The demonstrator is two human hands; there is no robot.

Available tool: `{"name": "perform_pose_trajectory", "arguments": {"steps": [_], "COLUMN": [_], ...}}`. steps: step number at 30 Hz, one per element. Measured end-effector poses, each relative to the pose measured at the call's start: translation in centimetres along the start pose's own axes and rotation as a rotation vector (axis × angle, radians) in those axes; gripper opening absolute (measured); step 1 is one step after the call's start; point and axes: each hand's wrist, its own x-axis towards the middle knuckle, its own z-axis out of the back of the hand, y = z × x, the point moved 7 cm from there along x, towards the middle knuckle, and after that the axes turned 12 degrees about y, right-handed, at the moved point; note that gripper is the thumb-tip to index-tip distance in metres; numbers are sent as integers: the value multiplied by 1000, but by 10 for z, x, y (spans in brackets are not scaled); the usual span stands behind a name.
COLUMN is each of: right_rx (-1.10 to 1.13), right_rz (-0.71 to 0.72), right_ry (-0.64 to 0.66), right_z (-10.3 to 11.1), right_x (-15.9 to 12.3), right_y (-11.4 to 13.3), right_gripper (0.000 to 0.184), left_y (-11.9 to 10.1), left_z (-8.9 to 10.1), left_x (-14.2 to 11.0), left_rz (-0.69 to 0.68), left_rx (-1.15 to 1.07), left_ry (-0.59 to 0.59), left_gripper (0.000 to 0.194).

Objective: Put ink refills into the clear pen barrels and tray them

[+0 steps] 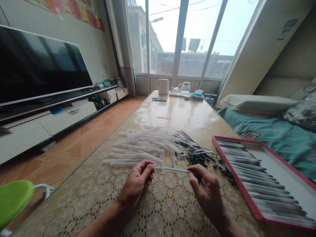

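Above the patterned tablecloth, a slim whitish pen [175, 170] spans the gap between my two hands, lying nearly level. My left hand [139, 181] pinches its left end between thumb and fingers. My right hand [206, 187] is closed around the right end, its fingertips hiding that tip. I cannot tell whether the pen is one piece or two parts meeting near the left fingers. Just beyond my hands lies a loose heap of translucent white pen barrels [138, 146]. To its right are thin dark refills [185, 136] and a scatter of black pen caps [198, 158].
A pink-rimmed tray [243, 194] at the right holds a row of pens with black ends. Farther along the table stand a cream kettle [163, 87] and a glass jug [185, 88]. A green stool [16, 200] is at the left, a teal-covered sofa [222, 115] at the right.
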Motion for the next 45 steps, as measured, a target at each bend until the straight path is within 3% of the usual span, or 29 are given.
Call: {"name": "perform_pose_trajectory", "arguments": {"steps": [15,22,28,32,40,45], "right_rx": [-33,-439,-588,-492,24,-33], "right_rz": [63,185,267,201,-15,-39], "right_ry": [96,369,387,430,592,598], "right_z": [-10,-34,-45,-49,-53,-50], "right_x": [1,0,-9,-11,-9,-2], "right_y": [4,7,16,11,0,-5], "right_gripper": [15,13,16,23,36,34], "left_y": [3,6,19,23,7,17], "left_z": [-9,-11,-17,-15,-23,-24], "left_x": [0,2,0,-3,-15,-7], "left_rz": [7,-16,-44,-71,-141,-60], "left_rx": [140,178,180,172,227,167], "left_ry": [117,166,235,222,233,230], "left_gripper": [25,31,26,23,23,27]}}
